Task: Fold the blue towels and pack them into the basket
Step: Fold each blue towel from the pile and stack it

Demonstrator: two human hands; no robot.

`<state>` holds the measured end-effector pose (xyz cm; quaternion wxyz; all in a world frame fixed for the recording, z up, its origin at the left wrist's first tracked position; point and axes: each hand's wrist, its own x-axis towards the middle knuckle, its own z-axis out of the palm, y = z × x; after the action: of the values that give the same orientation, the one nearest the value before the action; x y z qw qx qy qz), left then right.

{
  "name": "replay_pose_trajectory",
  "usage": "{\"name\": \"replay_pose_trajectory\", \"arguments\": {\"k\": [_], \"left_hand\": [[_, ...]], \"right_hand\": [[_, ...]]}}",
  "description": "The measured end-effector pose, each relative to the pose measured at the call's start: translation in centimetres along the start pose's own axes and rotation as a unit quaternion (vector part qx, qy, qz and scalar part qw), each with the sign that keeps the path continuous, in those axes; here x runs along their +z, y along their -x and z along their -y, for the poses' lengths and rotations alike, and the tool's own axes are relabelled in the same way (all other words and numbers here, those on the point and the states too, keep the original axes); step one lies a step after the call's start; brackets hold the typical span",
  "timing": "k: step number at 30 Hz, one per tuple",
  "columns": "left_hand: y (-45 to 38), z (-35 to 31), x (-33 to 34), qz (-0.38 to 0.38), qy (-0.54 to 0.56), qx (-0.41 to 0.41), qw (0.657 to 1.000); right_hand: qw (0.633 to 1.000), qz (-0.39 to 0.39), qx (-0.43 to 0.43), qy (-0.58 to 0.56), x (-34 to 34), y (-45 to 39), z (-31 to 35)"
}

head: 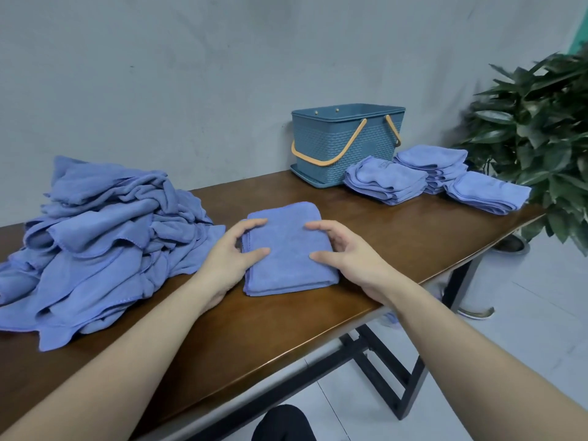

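The folded towel (288, 249) lies between my hands on the table (397, 237), long axis running away from me, left grip (232, 253) and right grip (343, 249) resting loose-fingered on its sides, basket (337, 144) far right.

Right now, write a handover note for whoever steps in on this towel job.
Left hand: open, fingers resting on the folded towel at its left edge.
Right hand: open, fingers on its right edge.
That towel lies flat at the table's front middle.
Unfolded pile sits on the left.
Three folded stacks sit on the right beside the basket.
Done: several towels folded.
Left: fold the pile, then pack everything; no towel shows in the basket, though its inside is hidden.
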<state>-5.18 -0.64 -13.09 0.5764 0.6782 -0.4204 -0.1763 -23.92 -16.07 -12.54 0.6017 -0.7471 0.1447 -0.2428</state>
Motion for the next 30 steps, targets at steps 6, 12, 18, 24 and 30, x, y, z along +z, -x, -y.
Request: {"name": "replay_pose_trajectory", "arguments": {"k": [6,12,18,24,30], "left_hand": [[-0.2,-1.3,1.8,0.020,0.279,-0.116,0.953],[-2.2,-3.2,4.2,0.077,0.352,-0.201,0.911],[-5.6,-5.9,9.8,0.012,0.283,-0.141,0.949],[-9.4,-8.9,16.6,-0.003,0.345,-0.076,0.936],[-12.4,-9.3,21.6,-0.009,0.384,-0.089,0.919]], "right_hand": [[0.993,-0.062,-0.026,-0.101,-0.7,0.3,-0.4],[0.961,-0.110,-0.007,-0.253,-2.4,0.1,-0.7],[0.938,-0.159,0.009,-0.309,-6.9,0.3,-0.8],[0.921,-0.174,0.052,-0.344,-13.0,0.6,-1.6],[0.937,-0.228,0.036,-0.261,-17.9,1.3,-2.2]]}}
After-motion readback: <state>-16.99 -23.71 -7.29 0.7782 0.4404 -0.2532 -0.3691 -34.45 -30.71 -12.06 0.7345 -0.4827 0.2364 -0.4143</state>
